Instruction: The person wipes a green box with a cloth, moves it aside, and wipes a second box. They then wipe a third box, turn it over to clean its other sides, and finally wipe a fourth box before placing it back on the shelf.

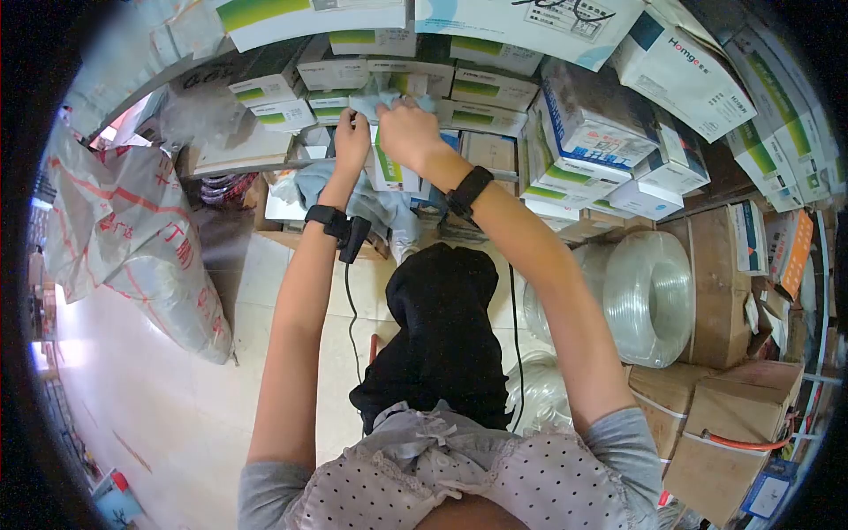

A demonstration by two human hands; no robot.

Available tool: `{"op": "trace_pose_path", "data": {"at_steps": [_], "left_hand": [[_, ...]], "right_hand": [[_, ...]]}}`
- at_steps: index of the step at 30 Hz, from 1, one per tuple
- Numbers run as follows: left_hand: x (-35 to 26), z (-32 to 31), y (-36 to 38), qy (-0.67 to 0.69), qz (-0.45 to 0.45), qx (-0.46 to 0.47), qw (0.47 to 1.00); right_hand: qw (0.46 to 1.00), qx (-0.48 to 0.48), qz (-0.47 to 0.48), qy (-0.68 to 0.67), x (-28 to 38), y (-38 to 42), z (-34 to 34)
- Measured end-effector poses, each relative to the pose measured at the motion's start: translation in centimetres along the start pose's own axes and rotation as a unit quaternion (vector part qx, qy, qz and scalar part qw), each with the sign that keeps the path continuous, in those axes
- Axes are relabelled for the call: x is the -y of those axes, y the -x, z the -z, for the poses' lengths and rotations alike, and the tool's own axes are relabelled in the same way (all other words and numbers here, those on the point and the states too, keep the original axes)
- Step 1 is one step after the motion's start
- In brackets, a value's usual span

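Observation:
My right hand (410,134) reaches to the shelf with its fingers curled into a light blue cloth (424,103). Beside it on the left, my left hand (352,141) has its fingers bent together near the same cloth; what they hold, if anything, is hidden. Just below and between the hands stands a white and green box (385,172). Several stacked white and green boxes (493,88) sit behind the hands. A larger blue-grey cloth (375,208) hangs at the lower shelf, under my wrists.
A big white sack with red print (150,238) stands at the left. Coils of clear hose (649,300) lie at the right, near cardboard boxes (729,433). More boxes (601,115) fill the right shelf. Black cables (518,353) hang from my wrist straps.

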State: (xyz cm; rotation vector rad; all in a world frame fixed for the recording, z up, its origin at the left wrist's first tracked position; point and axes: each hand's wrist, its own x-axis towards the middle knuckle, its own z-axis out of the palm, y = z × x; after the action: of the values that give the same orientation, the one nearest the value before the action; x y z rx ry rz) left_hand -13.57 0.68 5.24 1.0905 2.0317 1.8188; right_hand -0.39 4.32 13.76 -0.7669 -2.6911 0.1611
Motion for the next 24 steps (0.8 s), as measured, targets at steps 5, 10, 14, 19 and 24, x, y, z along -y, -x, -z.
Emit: {"op": "trace_pose_path", "data": {"at_steps": [5, 10, 14, 19, 24], "left_hand": [[-0.9, 0.4, 0.3, 0.017, -0.01, 0.018, 1.0], [-1.0, 0.4, 1.4, 0.06, -0.009, 0.012, 0.998], [-1.6, 0.8, 1.8, 0.051, -0.009, 0.005, 0.999], [-1.8, 0.5, 1.0, 0.011, -0.029, 0.017, 0.999], [-0.7, 0.3, 0.0, -0.01, -0.07, 0.026, 0.997]], "right_hand": [[0.999, -0.025, -0.021, 0.022, -0.6, -1.8, -1.5], [0.993, 0.072, -0.093, -0.024, -2.4, -5.1, -1.8], [0.99, 0.019, -0.136, -0.036, -2.5, -5.8, -2.5], [0.993, -0.004, -0.114, 0.008, -3.0, -5.4, -2.7], [0.99, 0.107, -0.093, -0.006, -2.0, -3.8, -0.7]]}}
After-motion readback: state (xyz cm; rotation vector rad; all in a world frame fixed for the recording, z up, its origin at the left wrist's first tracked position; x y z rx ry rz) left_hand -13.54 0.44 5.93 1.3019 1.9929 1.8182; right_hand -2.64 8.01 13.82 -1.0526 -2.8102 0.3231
